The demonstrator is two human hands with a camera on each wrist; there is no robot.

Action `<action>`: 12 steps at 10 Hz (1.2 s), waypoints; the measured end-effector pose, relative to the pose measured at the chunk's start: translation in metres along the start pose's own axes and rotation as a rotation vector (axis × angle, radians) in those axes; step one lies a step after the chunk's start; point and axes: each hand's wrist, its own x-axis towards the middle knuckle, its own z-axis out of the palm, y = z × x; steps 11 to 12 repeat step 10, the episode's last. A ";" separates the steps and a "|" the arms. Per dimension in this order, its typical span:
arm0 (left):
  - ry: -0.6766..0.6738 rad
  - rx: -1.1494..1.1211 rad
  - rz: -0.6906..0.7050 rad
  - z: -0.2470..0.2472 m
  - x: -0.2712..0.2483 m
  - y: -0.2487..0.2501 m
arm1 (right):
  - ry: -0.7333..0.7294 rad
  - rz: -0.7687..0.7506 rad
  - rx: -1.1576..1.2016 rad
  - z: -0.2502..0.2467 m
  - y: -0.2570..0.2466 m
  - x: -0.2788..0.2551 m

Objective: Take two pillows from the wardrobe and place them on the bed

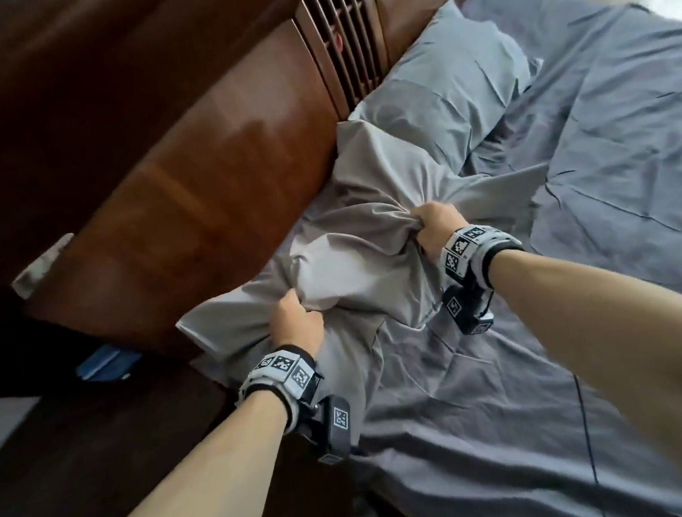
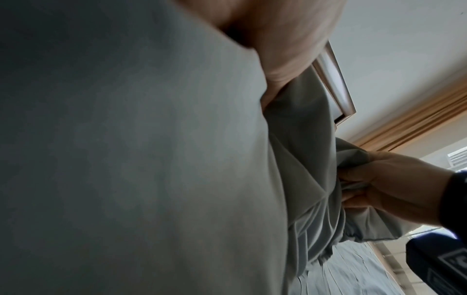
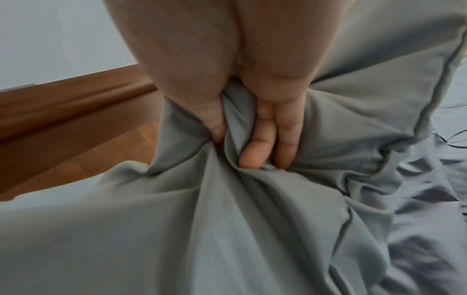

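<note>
Second pillow [image 1: 370, 230] on bed [image 1: 578, 235] against headboard [image 1: 196, 155], beside first pillow [image 1: 451, 85]. Left hand [image 1: 295, 325] and right hand [image 1: 436, 224] bunch cover; fingers [image 3: 252, 147] curled, pinching fabric, likely to tug it square.

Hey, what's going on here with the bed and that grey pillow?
A person is setting a grey pillow on the bed, up against the wooden headboard. The left hand and the right hand each grip a bunch of its cover. Another pillow already lies at the head of the bed beside it, so this looks like the second of the two.
</note>
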 end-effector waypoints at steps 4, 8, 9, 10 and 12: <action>-0.363 0.285 -0.150 0.064 0.141 -0.117 | -0.246 0.196 -0.057 0.130 0.023 0.122; -0.507 0.437 -0.107 0.121 0.186 -0.183 | -0.276 0.153 -0.054 0.244 0.036 0.157; -0.502 0.401 -0.104 0.107 0.171 -0.181 | -0.305 0.145 -0.051 0.229 0.032 0.140; -0.541 0.373 -0.117 0.086 0.145 -0.178 | -0.317 0.138 -0.042 0.207 0.023 0.116; -0.541 0.373 -0.117 0.086 0.145 -0.178 | -0.317 0.138 -0.042 0.207 0.023 0.116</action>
